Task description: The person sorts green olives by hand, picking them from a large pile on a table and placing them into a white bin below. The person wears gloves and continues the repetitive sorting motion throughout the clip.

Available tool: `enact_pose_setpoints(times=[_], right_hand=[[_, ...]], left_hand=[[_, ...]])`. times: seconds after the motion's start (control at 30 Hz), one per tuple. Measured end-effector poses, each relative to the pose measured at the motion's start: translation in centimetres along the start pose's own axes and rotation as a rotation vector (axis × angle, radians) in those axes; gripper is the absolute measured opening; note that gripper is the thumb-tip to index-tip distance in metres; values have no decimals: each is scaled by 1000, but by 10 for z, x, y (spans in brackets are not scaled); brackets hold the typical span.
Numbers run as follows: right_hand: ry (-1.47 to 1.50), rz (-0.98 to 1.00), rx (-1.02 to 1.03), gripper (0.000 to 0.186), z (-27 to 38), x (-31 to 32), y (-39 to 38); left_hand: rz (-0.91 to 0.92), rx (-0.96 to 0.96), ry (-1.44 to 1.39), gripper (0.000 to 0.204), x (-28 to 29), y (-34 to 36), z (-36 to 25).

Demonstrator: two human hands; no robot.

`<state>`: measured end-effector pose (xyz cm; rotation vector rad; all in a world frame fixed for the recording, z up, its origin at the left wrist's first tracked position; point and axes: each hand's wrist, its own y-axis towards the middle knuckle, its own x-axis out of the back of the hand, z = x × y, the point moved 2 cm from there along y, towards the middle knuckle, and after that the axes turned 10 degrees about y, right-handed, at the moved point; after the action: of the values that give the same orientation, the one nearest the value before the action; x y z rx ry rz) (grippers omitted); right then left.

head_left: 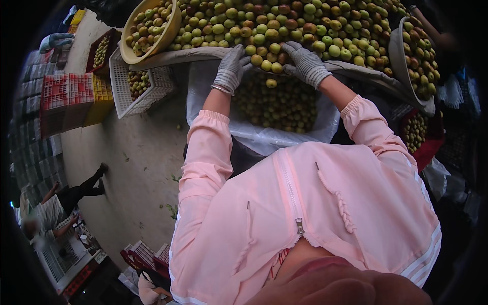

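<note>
My left hand (231,68), in a striped grey glove, rests at the near edge of a heap of green and reddish round fruit (330,30), fingers apart and slightly bent. My right hand (305,63), gloved alike, lies against the fruit with spread, curved fingers. Several fruits sit between my hands, and a single fruit (271,83) is lower, just past the edge. Below is a plastic-lined container (201,101) holding many more fruits. A padded grey rim (358,70) runs along the heap's front.
A yellow basin (136,53) and grey basin (399,56) of fruit flank the heap. White (119,84), red (80,91) and yellow crates (101,107) stand left, before stacked wrapped bundles (35,122). Co-workers (71,201) are at lower left; another arm (429,25) shows upper right.
</note>
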<state>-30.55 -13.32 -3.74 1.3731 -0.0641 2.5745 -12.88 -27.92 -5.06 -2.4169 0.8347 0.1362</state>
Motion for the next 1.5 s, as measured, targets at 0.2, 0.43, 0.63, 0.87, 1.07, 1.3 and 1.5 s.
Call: enact_pose_setpoints(times=[0.2,0.43,0.63,0.87,1.07,1.3,1.5], right_hand=[[39,-35,-48,49,1,19,2],[82,-4,-185,55,0,3,14],[245,-148,-158,53,-14,1,27],[186,-74,-262,60,-13,-2,25],[429,-37,-186,51,-6,-16,37],[698,90,-4,34,4,-6,46],[446,-97,20,29,-44,27,27]], left_hand=[[34,-16,-57,56,3,5,11],[48,-39,-65,58,-1,17,15],[64,-2,-46,57,-12,11,2],[69,-22,-25,47,-21,11,9],[138,-44,-34,49,-14,11,9],[83,-6,-57,47,-7,7,4],[53,9,-16,54,-5,0,1]])
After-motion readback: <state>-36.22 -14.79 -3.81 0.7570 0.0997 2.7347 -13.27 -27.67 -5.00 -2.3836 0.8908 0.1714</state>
